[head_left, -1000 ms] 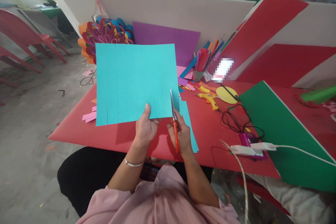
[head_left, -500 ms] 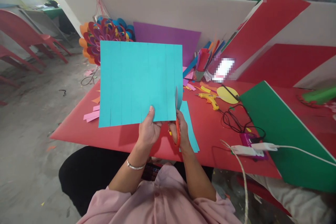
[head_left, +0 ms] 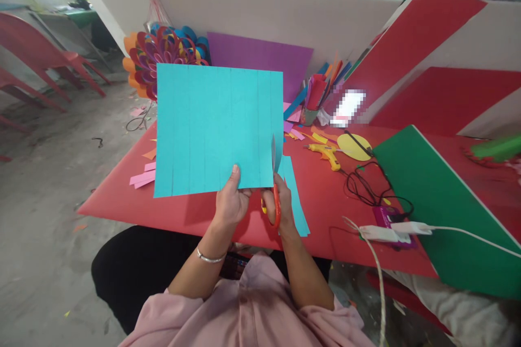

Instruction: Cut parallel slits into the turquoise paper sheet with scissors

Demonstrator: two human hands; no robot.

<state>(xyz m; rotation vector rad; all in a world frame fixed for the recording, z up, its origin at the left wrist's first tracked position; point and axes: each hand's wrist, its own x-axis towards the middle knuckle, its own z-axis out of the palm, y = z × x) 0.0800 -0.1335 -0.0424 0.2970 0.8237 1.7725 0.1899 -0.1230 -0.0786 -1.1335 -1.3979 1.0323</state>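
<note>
My left hand (head_left: 233, 200) grips the lower edge of a turquoise paper sheet (head_left: 215, 124), thumb on the front face and fingers behind. Faint upright pencil lines divide the sheet. In my right hand (head_left: 284, 203) is a pair of scissors (head_left: 277, 207) with red-orange handles and a bit of yellow inside. Their blades point upward along the sheet's right side, within a cut that parts a narrow strip from the rest. Turquoise strips (head_left: 297, 200) lie on the red table beneath my right hand.
On the red table (head_left: 325, 211) lie a yellow glue gun (head_left: 323, 154), a yellow oval (head_left: 354, 146), a purple power strip (head_left: 385, 219) with cables, and pink strips (head_left: 142, 178). A green board (head_left: 448, 211) is at right. Behind stand a purple sheet (head_left: 260, 59) and a paper flower ornament (head_left: 163, 59).
The partly cut strip, curled outward beside the blades before, now hangs flatter. Both hands keep their hold, and the sheet has barely shifted.
</note>
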